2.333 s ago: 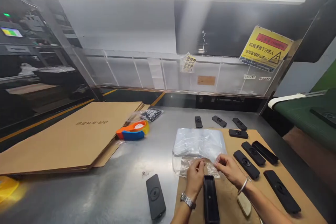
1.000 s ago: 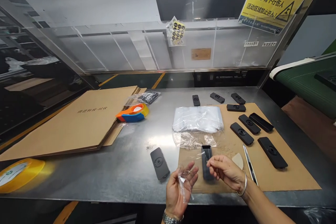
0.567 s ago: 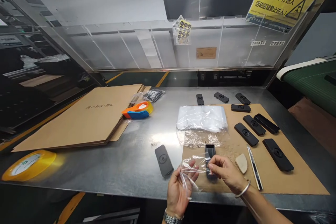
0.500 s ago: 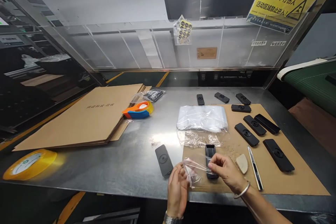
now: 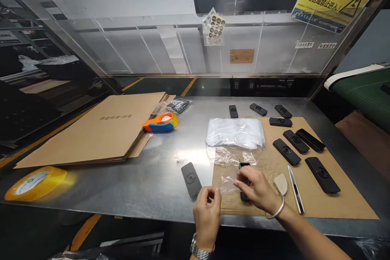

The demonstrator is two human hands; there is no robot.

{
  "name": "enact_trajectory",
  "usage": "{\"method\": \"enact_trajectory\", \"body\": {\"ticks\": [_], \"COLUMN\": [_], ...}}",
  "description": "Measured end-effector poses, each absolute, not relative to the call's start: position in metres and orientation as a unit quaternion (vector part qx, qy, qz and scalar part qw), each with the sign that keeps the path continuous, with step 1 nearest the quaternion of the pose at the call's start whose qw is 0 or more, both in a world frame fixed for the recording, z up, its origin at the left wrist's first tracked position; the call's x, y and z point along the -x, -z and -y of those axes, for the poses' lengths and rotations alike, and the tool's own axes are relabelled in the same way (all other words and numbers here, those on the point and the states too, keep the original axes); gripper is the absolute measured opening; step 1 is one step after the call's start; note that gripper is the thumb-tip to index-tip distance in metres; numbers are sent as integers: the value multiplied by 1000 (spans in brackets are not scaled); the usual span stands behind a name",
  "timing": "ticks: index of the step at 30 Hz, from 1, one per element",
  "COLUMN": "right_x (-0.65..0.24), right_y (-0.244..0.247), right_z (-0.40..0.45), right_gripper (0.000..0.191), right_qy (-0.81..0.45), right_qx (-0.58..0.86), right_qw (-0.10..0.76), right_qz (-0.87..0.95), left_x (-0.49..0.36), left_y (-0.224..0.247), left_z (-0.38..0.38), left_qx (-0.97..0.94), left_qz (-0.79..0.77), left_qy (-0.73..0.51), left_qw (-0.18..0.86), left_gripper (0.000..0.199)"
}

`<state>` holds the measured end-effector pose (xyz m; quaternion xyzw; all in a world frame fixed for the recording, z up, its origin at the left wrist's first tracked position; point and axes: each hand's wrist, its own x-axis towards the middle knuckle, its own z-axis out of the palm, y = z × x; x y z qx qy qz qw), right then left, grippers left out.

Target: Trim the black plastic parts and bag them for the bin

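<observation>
1. At the near edge of the bench (image 5: 152,178), both hands hold a small clear plastic bag (image 5: 227,185) just above the cardboard sheet (image 5: 335,199).
2. The left hand (image 5: 207,211) has its grip closed, thumb and forefinger pinching the bag's left end.
3. The right hand (image 5: 257,189) has its grip closed on the bag's right end, and it lies over the black part (image 5: 243,166) beneath.
4. The bag's long axis runs left to right between the 2 grips, stretched fairly flat.
5. The black part sits on the cardboard sheet with its long axis running away from the person; only its far end shows past the right hand.
6. Compared with 0.5 s ago, the bag looks flatter and less crumpled, and the right hand covers more of the black part.
7. Just left, a flat black cover (image 5: 191,178) lies on the bare bench, pointing away and slightly left.
8. A stack of clear bags (image 5: 234,132) lies beyond the hands.
</observation>
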<state>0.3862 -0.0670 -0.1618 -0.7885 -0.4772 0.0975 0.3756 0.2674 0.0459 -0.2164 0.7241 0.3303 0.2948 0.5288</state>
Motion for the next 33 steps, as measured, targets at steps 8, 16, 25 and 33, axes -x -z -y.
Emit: {"method": "enact_trajectory", "body": {"ticks": [8,16,25,33], "right_x": [-408,-392,-357,-349], "right_y": [161,232,227,244], "right_z": [66,109,141,141], "right_gripper": [13,21,39,37], "right_qy": [-123,-120,-356,-250], "right_qx": [803,929,813,878], "right_qw": [308,187,326,266], "right_qz": [495,297,326,311], "left_x": [-287,-287,-288,-271], "left_y": [231,258,259,261], "left_z": [-65,-64,-53,-46], "left_qx": [-914,-917,-932,-936], "left_qz": [-175,-265,-241,-168], "left_qy": [-337,-271,-183,-174], "left_qw": [142,120,198,255], "left_gripper": [21,19,22,23]}}
